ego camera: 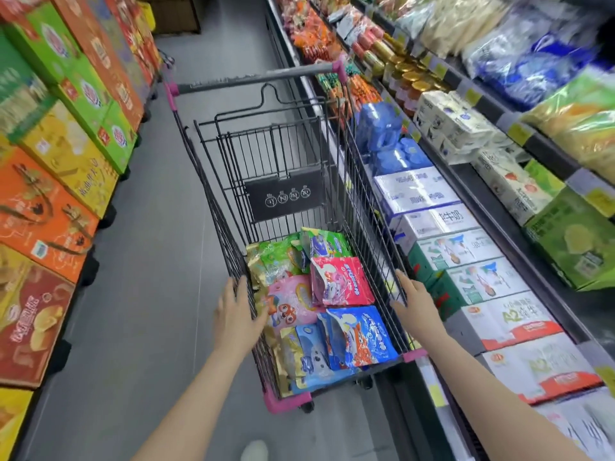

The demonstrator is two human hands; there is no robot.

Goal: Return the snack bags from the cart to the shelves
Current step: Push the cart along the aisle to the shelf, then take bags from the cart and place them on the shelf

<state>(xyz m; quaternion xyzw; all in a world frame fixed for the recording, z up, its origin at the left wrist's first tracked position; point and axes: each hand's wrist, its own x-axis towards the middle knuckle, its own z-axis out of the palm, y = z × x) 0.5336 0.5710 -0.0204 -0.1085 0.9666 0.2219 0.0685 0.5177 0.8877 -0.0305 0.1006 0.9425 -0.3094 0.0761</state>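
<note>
A black wire shopping cart (273, 151) with pink corner trim stands in the aisle in front of me, its grey handle at the far end. Several snack bags lie in its basket: a pink bag (339, 281), a blue bag (362, 337), a green bag (276, 261) and a pale pink bag (293, 302) among them. My left hand (238, 316) rests on the cart's left rim, fingers fairly straight and thumb over the inside. My right hand (414, 299) rests on the right rim in the same way. Neither hand touches a bag.
Shelves run close along the cart's right side, with milk cartons (422, 191) low down and bagged snacks (529, 68) higher up. Stacked gift boxes (66, 144) line the left. A grey floor strip (156, 261) lies between them and the cart.
</note>
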